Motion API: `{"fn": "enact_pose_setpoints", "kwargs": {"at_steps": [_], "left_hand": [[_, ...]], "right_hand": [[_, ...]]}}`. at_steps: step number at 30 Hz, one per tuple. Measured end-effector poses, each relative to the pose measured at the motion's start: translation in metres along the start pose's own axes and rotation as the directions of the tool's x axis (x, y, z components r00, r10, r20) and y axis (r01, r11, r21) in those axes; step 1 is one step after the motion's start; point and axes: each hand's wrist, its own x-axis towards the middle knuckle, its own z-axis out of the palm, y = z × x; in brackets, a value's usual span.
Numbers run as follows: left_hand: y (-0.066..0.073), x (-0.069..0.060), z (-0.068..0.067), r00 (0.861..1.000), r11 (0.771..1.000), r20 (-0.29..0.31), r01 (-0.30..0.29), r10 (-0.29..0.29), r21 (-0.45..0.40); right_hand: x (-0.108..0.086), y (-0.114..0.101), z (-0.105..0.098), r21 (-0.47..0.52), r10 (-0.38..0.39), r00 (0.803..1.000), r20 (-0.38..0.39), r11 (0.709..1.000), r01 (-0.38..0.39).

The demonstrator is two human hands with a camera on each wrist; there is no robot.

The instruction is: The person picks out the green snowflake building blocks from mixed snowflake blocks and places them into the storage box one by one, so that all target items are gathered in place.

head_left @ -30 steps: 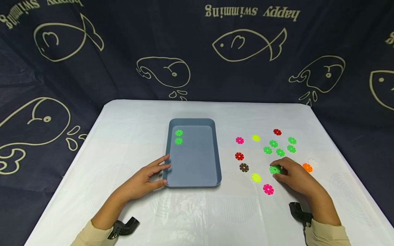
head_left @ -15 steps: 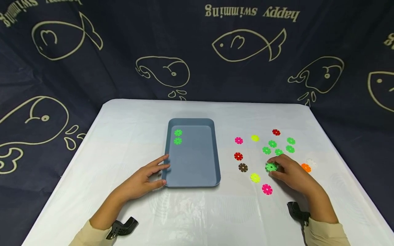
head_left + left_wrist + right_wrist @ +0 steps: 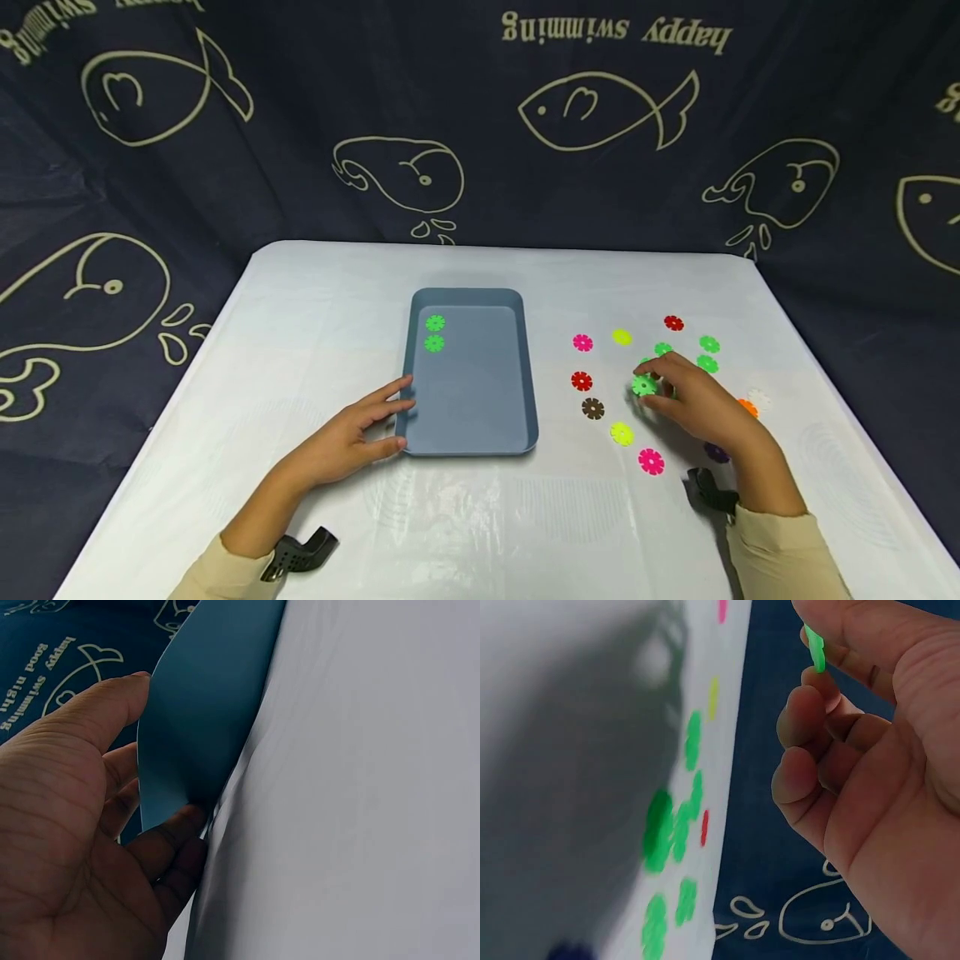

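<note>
A blue-grey tray (image 3: 472, 383) lies on the white table, with two green notched discs (image 3: 435, 322) one above the other in its upper left. My left hand (image 3: 341, 442) touches the tray's left rim with spread, fairly straight fingers; the left wrist view has the thumb and fingers along the tray's side (image 3: 202, 697). Right of the tray, my right hand (image 3: 697, 404) pinches a green disc (image 3: 643, 385) between thumb and fingers. In the right wrist view that disc (image 3: 816, 649) is seen edge-on, raised above the table.
Loose discs lie right of the tray: several green (image 3: 708, 343), pink (image 3: 651, 462), yellow (image 3: 622, 433), red (image 3: 581, 381), brown (image 3: 592, 408), orange (image 3: 747, 407), white (image 3: 759, 398) and dark purple (image 3: 717, 452). A dark patterned cloth (image 3: 480, 108) hangs behind the table.
My right hand has taken hold of the green disc, lifted it and moved up and left with it. The dark purple disc has come into sight. My left hand stays at the tray.
</note>
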Motion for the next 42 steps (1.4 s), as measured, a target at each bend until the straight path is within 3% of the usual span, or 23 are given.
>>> {"fn": "enact_pose_setpoints", "kwargs": {"at_steps": [15,24,42], "left_hand": [[0.001,0.000,-0.001,1.000,1.000,0.004,-0.001,0.001,0.005],[0.000,0.000,-0.001,1.000,1.000,0.000,-0.005,0.005,-0.007],[0.001,0.000,-0.001,1.000,1.000,0.000,-0.016,0.016,-0.013]], "right_hand": [[0.037,-0.035,0.004,0.047,-0.110,0.994,-0.008,0.993,0.110],[0.063,-0.057,0.002,0.143,-0.181,0.983,-0.041,0.972,0.185],[0.102,-0.097,0.007,0.194,-0.200,0.980,-0.022,0.960,0.200]]}}
